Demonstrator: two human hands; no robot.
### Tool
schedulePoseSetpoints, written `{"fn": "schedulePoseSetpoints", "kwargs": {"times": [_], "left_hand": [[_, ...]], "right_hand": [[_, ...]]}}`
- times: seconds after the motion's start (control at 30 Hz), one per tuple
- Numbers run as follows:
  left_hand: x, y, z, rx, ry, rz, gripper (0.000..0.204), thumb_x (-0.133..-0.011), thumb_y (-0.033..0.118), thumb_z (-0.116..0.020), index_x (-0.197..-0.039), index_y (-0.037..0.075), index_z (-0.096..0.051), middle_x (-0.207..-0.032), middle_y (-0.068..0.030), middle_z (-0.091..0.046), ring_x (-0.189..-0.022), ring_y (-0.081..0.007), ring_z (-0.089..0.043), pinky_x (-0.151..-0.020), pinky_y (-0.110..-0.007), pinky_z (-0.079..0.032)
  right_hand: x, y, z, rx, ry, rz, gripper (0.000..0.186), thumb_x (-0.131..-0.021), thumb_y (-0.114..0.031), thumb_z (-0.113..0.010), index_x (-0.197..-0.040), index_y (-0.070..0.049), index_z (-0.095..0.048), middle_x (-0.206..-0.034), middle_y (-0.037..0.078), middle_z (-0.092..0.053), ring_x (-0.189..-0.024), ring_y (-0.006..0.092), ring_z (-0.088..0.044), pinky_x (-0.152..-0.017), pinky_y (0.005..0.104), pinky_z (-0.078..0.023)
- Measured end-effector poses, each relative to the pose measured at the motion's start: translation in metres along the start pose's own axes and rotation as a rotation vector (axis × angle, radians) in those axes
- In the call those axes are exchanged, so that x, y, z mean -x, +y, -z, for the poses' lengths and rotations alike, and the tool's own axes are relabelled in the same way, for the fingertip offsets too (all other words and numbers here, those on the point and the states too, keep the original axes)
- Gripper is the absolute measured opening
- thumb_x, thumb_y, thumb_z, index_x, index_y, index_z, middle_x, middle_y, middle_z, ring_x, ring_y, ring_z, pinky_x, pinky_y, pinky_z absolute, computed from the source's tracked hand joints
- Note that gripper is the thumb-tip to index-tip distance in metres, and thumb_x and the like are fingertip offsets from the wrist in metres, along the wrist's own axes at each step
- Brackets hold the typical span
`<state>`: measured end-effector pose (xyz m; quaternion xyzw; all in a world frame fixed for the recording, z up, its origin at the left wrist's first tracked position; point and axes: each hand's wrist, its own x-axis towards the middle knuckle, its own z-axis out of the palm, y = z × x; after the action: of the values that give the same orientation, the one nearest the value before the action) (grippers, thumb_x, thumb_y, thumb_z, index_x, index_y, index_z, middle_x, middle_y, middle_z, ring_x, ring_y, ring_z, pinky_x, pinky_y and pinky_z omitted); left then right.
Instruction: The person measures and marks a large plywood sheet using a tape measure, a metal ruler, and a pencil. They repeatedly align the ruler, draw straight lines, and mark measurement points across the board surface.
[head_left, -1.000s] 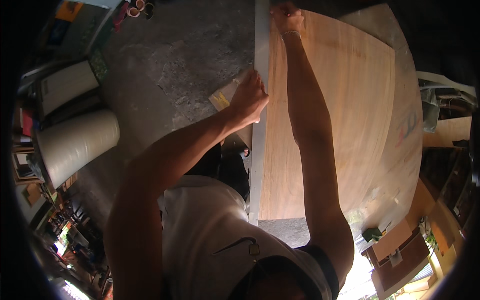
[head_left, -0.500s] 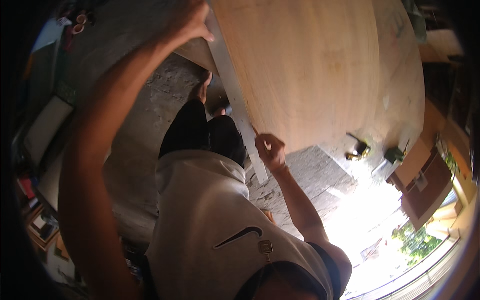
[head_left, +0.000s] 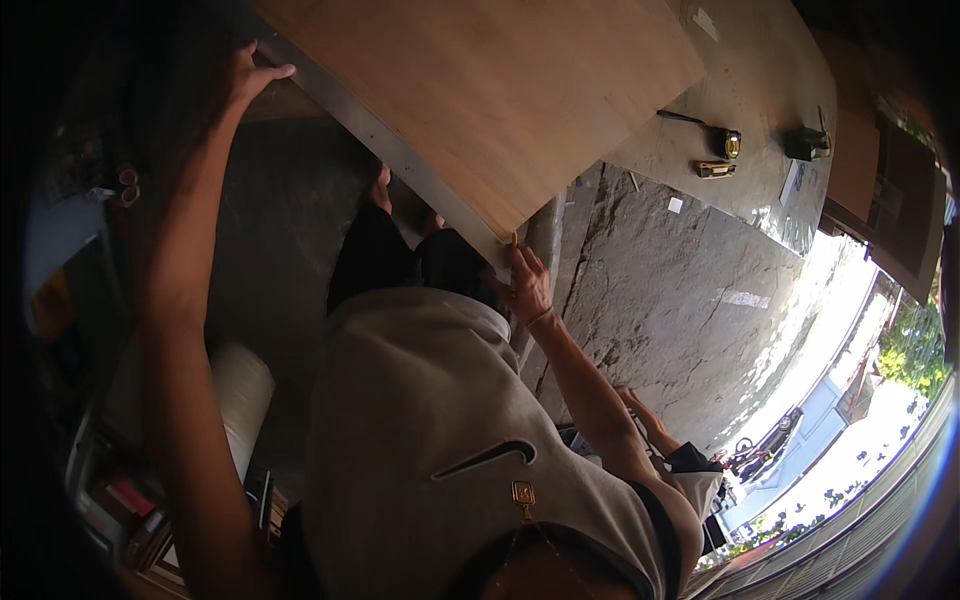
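A pale plywood sheet [head_left: 480, 110] fills the upper middle, bordered on its left side by a long metal straightedge [head_left: 385, 150]. At the straightedge's upper end, my left hand [head_left: 252, 75] grips it, thumb lying along the top. Near the sheet's lower corner, my right hand [head_left: 528, 282] is closed on a thin yellowish pencil [head_left: 514, 238], which touches the wood beside the straightedge.
A larger board [head_left: 730, 70] bears a tape measure [head_left: 731, 144], a yellow-black tool [head_left: 715, 170] and a dark green object [head_left: 805, 143]. A plastic-wrapped roll [head_left: 238, 410] stands lower left, another person [head_left: 690, 465] behind my right arm, and a bright opening at right.
My right hand has come from the straightedge's far end down to its near corner; my left hand has moved up toward the far end. The view has turned, slanting the sheet.
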<state>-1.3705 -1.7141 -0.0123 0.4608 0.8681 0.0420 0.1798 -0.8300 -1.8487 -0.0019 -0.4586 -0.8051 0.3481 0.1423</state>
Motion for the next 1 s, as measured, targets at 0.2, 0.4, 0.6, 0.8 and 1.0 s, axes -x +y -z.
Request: {"fn": "schedulePoseSetpoints", "kwargs": {"times": [0.2,0.4,0.6,0.8,1.0], "left_hand": [[0.096,0.058,-0.078,0.508,0.195,0.296,0.089,-0.076,0.061,-0.073,-0.126,-0.011,-0.052,-0.108,-0.014,-0.066,-0.099,-0.0294,-0.062,-0.083,-0.037,-0.05],[0.152,0.118,-0.059,1.508,0.201,0.484,0.047,-0.095,0.046,-0.058,-0.113,0.003,-0.058,-0.093,-0.0051,-0.061,-0.085,-0.0114,-0.055,-0.065,-0.029,-0.045],[0.265,0.187,-0.154,1.578,-0.374,0.916,0.058,-0.095,0.048,-0.056,-0.14,0.016,-0.038,-0.121,-0.0126,-0.055,-0.11,-0.0211,-0.056,-0.09,-0.041,-0.049],[0.278,0.196,-0.157,1.676,0.009,0.836,0.066,-0.096,0.055,-0.05,-0.132,-0.002,-0.052,-0.127,-0.0133,-0.06,-0.11,-0.026,-0.06,-0.094,-0.043,-0.049],[0.268,0.035,-0.12,1.093,0.415,0.721,0.078,-0.088,0.065,-0.055,-0.112,-0.008,-0.065,-0.106,-0.0205,-0.069,-0.091,-0.0321,-0.068,-0.078,-0.04,-0.054]], "right_hand": [[0.002,-0.027,0.008,-0.11,0.04,-0.084,0.034,-0.069,-0.009,-0.072,-0.099,-0.004,-0.057,-0.086,0.014,-0.057,-0.072,0.0367,-0.062,-0.061,0.0445,-0.05],[0.007,-0.022,0.03,-0.313,0.172,-0.067,0.033,-0.059,-0.006,-0.079,-0.073,-0.003,-0.049,-0.071,0.011,-0.057,-0.061,0.0246,-0.057,-0.058,0.034,-0.047],[0.02,0.0,0.082,-0.137,0.493,-0.11,0.034,-0.059,-0.004,-0.078,-0.069,-0.006,-0.046,-0.068,0.006,-0.058,-0.057,0.0144,-0.054,-0.056,0.0278,-0.048],[0.02,0.009,0.118,-0.034,0.652,-0.22,0.034,-0.061,-0.006,-0.078,-0.07,-0.007,-0.045,-0.064,0.004,-0.054,-0.055,0.0133,-0.051,-0.055,0.0264,-0.046],[0.03,0.028,0.117,-0.019,0.747,-0.352,0.035,-0.06,-0.009,-0.078,-0.069,-0.009,-0.044,-0.063,0.0,-0.051,-0.058,0.0072,-0.044,-0.055,0.023,-0.043]]}}
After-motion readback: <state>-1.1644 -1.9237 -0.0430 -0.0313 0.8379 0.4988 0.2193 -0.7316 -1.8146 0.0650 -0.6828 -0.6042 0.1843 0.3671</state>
